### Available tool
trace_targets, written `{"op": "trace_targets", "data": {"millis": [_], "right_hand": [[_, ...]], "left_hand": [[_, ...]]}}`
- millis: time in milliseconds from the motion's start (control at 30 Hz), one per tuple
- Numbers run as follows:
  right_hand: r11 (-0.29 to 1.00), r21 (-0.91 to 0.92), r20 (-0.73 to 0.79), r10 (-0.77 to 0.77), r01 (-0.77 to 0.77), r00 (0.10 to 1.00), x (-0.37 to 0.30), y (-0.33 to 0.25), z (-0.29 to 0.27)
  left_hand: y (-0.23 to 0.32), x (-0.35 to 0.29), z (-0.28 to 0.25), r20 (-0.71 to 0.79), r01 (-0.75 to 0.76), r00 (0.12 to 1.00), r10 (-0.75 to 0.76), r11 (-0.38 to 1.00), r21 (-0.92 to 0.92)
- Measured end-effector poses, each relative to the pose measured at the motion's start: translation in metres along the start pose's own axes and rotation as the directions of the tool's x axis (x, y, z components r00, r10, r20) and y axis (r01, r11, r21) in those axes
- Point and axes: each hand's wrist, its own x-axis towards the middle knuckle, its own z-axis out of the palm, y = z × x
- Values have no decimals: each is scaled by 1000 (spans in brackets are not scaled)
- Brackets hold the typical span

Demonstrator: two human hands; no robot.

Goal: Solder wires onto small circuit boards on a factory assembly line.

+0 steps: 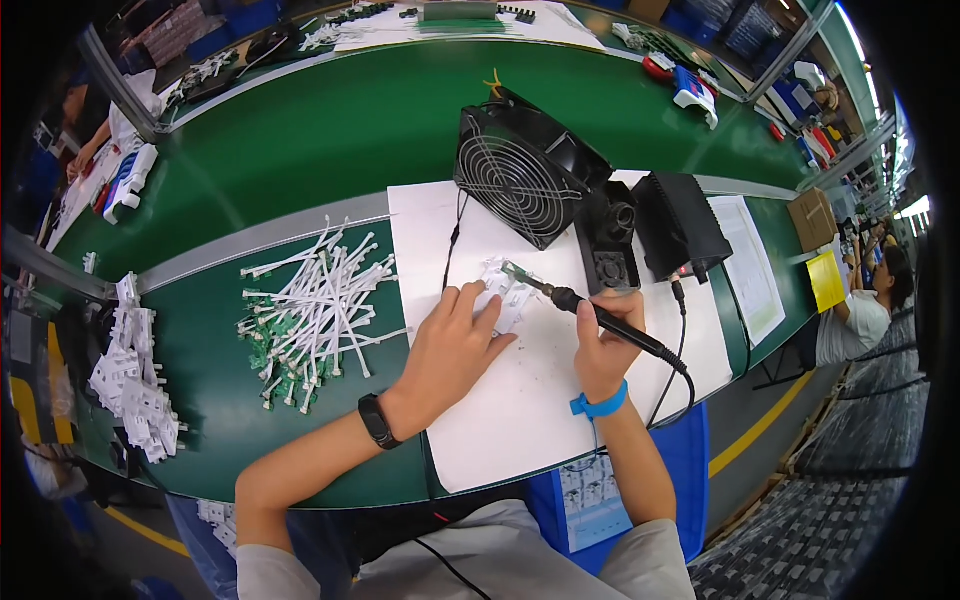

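My right hand [608, 345] is closed around the handle of a black soldering iron [650, 345]. Its tip reaches a small green circuit board [516, 271] at the far end of a white plastic part [512, 306]. That part lies on a white sheet [480, 420], and the fingers of my left hand [450, 345] hold it down from the left side. Left of this hand is a pile of white cables with small green boards [325, 300]. A black fan with a wire guard [520, 180] stands beyond the work. My fingers partly hide the white part.
Next to the fan are a black iron holder [608, 240] and a black box-shaped unit [682, 225]. White plastic parts [140, 385] are heaped at the left edge. The iron's cord loops on the right. Printed sheets [748, 270] lie farther right, and a blue bin [690, 470] is below the table.
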Motion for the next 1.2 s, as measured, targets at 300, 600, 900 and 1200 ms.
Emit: {"op": "trace_targets", "data": {"millis": [300, 600, 900, 1200], "right_hand": [[1000, -15, 37, 15, -14, 999, 0, 2, 2], [998, -59, 71, 11, -7, 997, 1, 1, 2], [994, -98, 142, -23, 37, 990, 1, -2, 3], [1000, -5, -14, -19, 19, 1000, -1, 0, -1]], "left_hand": [[1, -5, 10, -49, -42, 998, 47, 993, 111], [2, -5, 13, -39, -56, 997, 61, 990, 131], [2, -6, 13, -33, -42, 998, 47, 989, 145], [2, -6, 13, -31, -46, 998, 52, 984, 174]]}}
